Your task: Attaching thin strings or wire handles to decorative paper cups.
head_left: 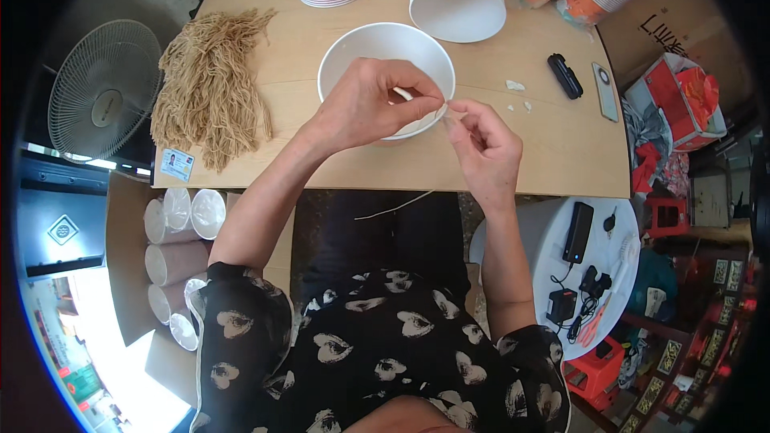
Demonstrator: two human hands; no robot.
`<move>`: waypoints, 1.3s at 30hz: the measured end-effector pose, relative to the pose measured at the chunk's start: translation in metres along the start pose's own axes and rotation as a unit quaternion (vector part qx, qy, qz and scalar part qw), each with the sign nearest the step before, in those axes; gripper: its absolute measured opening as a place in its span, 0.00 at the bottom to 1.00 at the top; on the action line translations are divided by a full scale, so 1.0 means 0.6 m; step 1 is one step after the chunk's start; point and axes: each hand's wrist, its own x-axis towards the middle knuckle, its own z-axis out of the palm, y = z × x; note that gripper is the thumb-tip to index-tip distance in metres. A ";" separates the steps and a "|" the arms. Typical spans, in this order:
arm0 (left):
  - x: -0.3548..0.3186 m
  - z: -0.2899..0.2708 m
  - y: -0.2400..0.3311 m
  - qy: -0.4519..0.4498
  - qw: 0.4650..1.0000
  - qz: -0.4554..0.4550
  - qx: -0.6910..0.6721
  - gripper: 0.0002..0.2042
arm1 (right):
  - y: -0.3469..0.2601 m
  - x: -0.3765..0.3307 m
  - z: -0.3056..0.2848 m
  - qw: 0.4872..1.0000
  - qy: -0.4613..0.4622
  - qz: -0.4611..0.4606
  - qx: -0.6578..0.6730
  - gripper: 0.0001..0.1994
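A white paper bucket (341,52) stands open on the table in front of me. Over its near right rim, my left hand (377,104) and my right hand (488,148) meet fingertip to fingertip. Both are closed in a pinch on what looks like a thin tan cord, mostly hidden by the fingers. Something small and white (403,94) shows inside the curl of my left hand. A length of thin cord (393,207) hangs below the table's front edge, above my lap; where its upper end leads is unclear.
A heap of tan cords (212,84) lies at the table's left, with a card (176,164) below it. Stacked buckets (457,0) line the back. White scraps (515,86), a black device (565,76) and a phone (605,92) lie right. A fan (104,92) stands left.
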 end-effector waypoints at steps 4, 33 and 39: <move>0.010 0.001 0.004 -0.023 0.994 0.103 0.040 0.08 | -0.009 0.015 0.000 0.999 -0.033 -0.003 -0.022 0.05; 0.004 -0.059 0.007 -0.101 0.994 -0.030 0.038 0.15 | -0.078 0.138 0.011 0.973 -0.223 0.039 -0.050 0.04; 0.003 -0.065 0.006 -0.152 0.955 -0.164 -0.193 0.13 | -0.060 0.119 -0.006 0.982 -0.187 0.027 -0.013 0.07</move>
